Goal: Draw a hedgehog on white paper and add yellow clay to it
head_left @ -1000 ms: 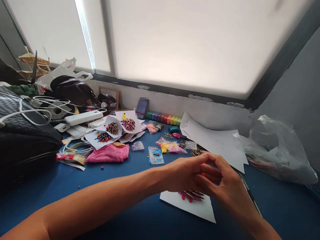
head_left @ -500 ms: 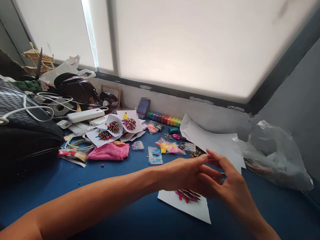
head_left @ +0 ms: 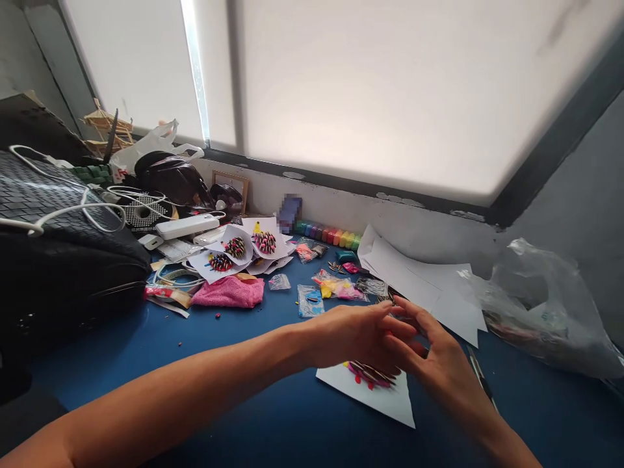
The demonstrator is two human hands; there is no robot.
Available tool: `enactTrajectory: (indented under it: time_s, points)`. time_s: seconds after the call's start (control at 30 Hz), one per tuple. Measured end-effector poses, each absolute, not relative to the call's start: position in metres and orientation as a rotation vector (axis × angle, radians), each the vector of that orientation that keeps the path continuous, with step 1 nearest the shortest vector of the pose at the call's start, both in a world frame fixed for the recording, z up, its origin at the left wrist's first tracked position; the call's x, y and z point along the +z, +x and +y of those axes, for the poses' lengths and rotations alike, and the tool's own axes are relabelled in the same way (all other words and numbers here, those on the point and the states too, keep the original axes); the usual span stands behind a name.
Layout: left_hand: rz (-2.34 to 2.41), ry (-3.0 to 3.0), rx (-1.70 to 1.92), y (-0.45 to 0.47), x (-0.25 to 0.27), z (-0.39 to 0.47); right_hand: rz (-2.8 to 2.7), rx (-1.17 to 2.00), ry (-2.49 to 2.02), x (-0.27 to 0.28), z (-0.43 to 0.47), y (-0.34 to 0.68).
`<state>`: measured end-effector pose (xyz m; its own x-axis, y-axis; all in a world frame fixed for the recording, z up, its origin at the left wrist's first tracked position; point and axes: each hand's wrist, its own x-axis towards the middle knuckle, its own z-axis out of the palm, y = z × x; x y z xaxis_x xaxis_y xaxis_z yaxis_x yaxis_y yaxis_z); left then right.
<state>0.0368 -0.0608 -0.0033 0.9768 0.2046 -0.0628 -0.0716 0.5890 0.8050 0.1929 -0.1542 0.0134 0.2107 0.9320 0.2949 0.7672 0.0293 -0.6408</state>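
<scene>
Both hands hover over a small white paper sheet (head_left: 390, 408) on the blue tabletop. On it lies a pink and purple clay shape (head_left: 373, 376) with striped sunflower seeds stuck in it and red clay dots along its front edge. The shape is partly hidden by my left hand (head_left: 363, 335), which reaches in from the left with fingers stretched out. My right hand (head_left: 433, 341) meets it from the right, fingers apart and curved, their tips close to or overlapping the left fingers. Nothing shows plainly in either hand.
Bags of coloured clay (head_left: 338, 286) and a blue clay packet (head_left: 311, 301) lie behind the hands. A pink cloth (head_left: 228, 292), finished seed-covered figures (head_left: 234, 247) on paper and a black bag (head_left: 73, 260) stand left. White sheets (head_left: 419, 276), a plastic bag (head_left: 550, 312) and a pen-like tool (head_left: 481, 377) lie right.
The view has shifted, so the left-side items sit further right and a pen-like tool shows beside my right forearm. My hands keep nearly the same pose over the paper.
</scene>
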Motion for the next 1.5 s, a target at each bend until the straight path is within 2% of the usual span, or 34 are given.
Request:
enactTrajectory:
  time_s: [0.57, 0.8, 1.27, 1.5]
  points:
    - [0.413, 1.210, 0.407, 0.017, 0.005, -0.046, -1.505, 0.276, -1.680, 0.019, -0.156, 0.189]
    - [0.335, 1.168, 0.440, 0.019, 0.006, -0.025, -1.502, 0.273, -1.670, 0.009, -0.155, 0.190]
    - [0.385, 1.094, 0.350, 0.031, -0.010, -0.026, -1.448, 0.315, -1.692, 0.005, -0.159, 0.190]
    - [0.367, 1.086, 0.322, 0.039, -0.011, -0.031, -1.478, 0.171, -1.679, 0.008, -0.156, 0.192]
